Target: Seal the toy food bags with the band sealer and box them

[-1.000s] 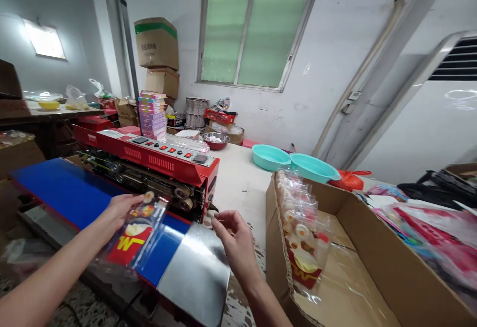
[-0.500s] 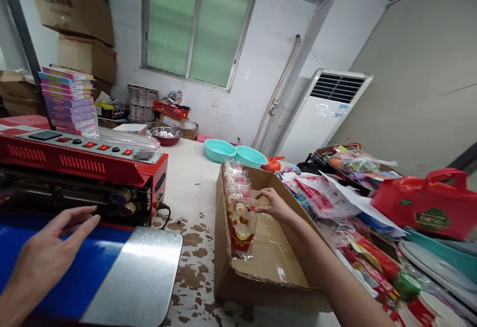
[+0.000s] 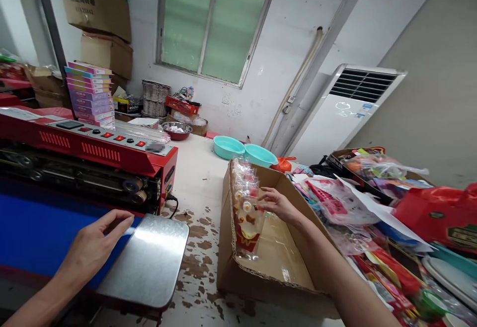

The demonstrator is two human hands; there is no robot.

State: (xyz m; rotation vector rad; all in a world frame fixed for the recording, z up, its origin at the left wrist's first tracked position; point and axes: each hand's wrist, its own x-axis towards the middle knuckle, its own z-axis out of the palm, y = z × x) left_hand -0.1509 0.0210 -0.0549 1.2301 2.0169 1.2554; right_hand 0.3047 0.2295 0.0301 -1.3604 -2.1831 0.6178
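My left hand (image 3: 97,245) hovers over the machine's blue conveyor belt (image 3: 40,227), near the metal plate (image 3: 149,257) at its end. Its fingers are stretched out with a gap to the thumb, and nothing shows in them. My right hand (image 3: 279,206) reaches into an open cardboard box (image 3: 283,247). Its fingertips are at the right edge of a clear packet (image 3: 249,225), apparently pinching it. Small fried-egg shapes and a red piece with a yellow "W"-like mark show in this packet. More clear packets (image 3: 244,175) stand in a row behind it, along the box's left wall.
The red machine (image 3: 100,150) with its rollers stands at left. Two turquoise basins (image 3: 229,148) and a metal bowl (image 3: 177,129) sit farther back. Bags and packaging (image 3: 335,198) crowd the right side, beside a red bag (image 3: 439,217). Brown patches mark the white table (image 3: 197,178).
The view has turned a little left, so the surroundings shift right. My left hand has moved right, toward the metal plate. My right hand stays at the packet's edge.
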